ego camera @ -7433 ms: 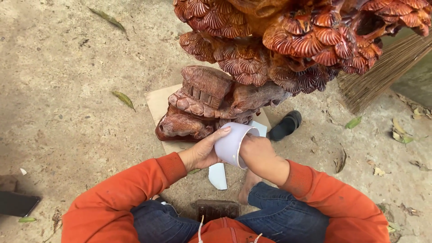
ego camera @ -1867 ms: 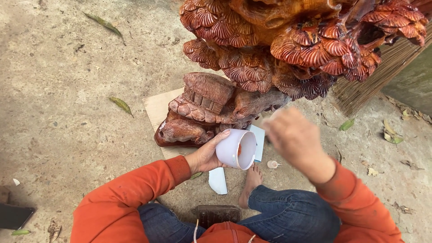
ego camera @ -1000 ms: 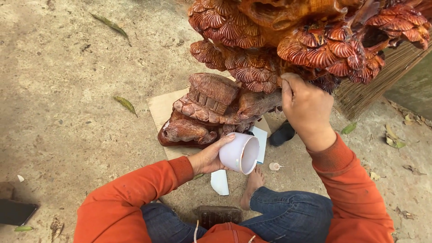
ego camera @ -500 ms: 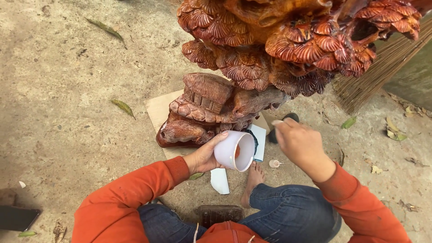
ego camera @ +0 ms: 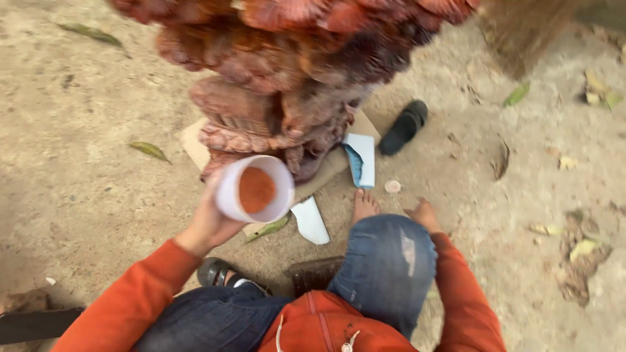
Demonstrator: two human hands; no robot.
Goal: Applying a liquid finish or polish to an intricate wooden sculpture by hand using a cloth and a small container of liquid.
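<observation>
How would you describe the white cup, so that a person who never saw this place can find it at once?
Start from the big reddish-brown carved wooden sculpture standing on the sandy ground. Just below its base, the left hand holds the white cup tilted toward the camera. It alone is round with orange-red powder inside; the white scraps nearby lie flat on the ground.

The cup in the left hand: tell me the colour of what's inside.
Reddish-brown, inside the white cup held by the left hand; head view.
</observation>
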